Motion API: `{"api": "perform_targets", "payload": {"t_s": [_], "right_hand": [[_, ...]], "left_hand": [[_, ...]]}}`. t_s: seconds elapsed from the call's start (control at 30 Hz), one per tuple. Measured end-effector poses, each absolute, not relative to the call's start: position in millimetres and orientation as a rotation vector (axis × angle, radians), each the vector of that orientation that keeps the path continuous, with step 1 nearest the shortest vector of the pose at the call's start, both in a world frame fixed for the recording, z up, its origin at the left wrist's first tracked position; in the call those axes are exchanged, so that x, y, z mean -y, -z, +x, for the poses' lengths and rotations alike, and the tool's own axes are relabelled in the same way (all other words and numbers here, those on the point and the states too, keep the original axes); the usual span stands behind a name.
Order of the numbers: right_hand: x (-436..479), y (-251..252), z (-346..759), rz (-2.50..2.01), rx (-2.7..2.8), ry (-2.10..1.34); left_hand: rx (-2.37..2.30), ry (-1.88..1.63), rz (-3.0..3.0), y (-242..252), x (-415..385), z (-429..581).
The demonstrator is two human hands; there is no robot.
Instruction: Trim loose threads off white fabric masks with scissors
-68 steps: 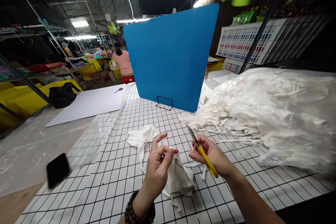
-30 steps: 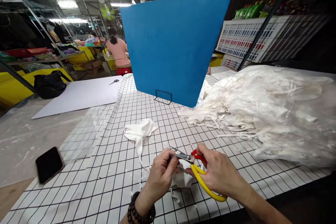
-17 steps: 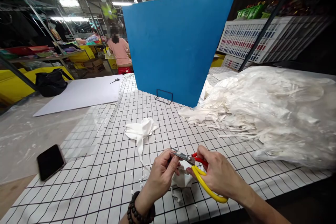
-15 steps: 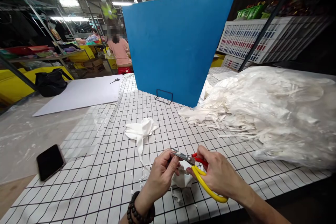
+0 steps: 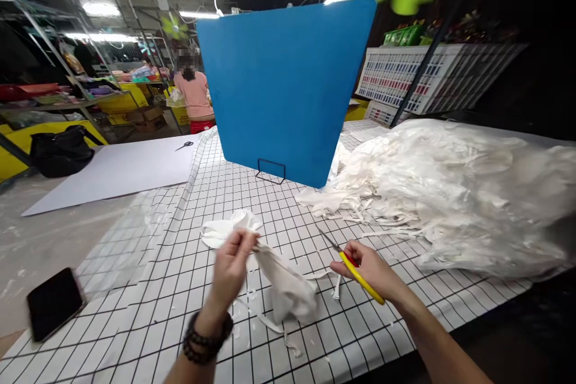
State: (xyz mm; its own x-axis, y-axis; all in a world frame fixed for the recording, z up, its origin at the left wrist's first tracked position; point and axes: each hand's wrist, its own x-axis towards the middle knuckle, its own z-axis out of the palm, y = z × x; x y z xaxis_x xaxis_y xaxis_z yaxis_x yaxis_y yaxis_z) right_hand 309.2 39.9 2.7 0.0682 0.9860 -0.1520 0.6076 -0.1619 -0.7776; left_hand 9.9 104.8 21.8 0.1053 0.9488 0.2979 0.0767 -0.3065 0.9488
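My left hand (image 5: 236,261), with dark bead bracelets at the wrist, is closed on one end of a white cloth piece (image 5: 290,288). The cloth trails down to the right onto the table, its lower end smeared by motion, with thin straps beside it. My right hand (image 5: 366,270) grips scissors (image 5: 362,279) with one yellow and one red handle, the blades pointing up and left, apart from the cloth. Just beyond my left hand lies another white cloth piece (image 5: 243,220), partly hidden by my fingers. Small white scraps are scattered on the table below.
A blue board (image 5: 288,90) stands on the grid-patterned tablecloth (image 5: 189,300). To the right is a heap of white cloth under clear plastic (image 5: 450,192). At left are a phone (image 5: 54,304), black bag (image 5: 63,150) and dark scissors (image 5: 184,146). A person in pink (image 5: 194,96) is further back.
My left hand has moved left and up, drawing the white cloth away from the scissors. My right hand has shifted slightly right with the scissors. The view has turned a little rightward.
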Motion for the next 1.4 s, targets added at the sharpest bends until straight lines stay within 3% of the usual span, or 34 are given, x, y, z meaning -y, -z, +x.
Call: {"api": "perform_targets", "payload": {"t_s": [0.07,0.13,0.33,0.57,0.7,1.13,1.27,1.4], "right_hand": [[-50,16,331,-2.083,1.505,-0.786],[-64,34,349,-2.262,1.395,-0.62],[-126,57,369,-2.361,1.294,-0.388],[-182,63,344,-2.235,1.396,-0.405],[-181,61,323,-2.115,1.421,-0.508],[9,21,236,-1.287,1.466,-1.162],[27,17,224,-1.23,1.389,-1.304],[24,16,249,-1.417,1.346,-1.197]], "left_hand": [[-1.273,-1.413,1.663,-29,-140,-16],[-1.606,-1.276,1.779,-31,-174,-35],[-1.855,-0.992,1.797,-10,-202,-20],[-1.227,-0.705,1.594,19,-148,51],[-1.159,-0.646,1.403,39,-134,73],[-0.705,-0.143,0.699,67,-112,130],[-0.574,-0.038,0.711,60,-94,170],[-0.594,-0.153,0.804,69,-94,194]]}}
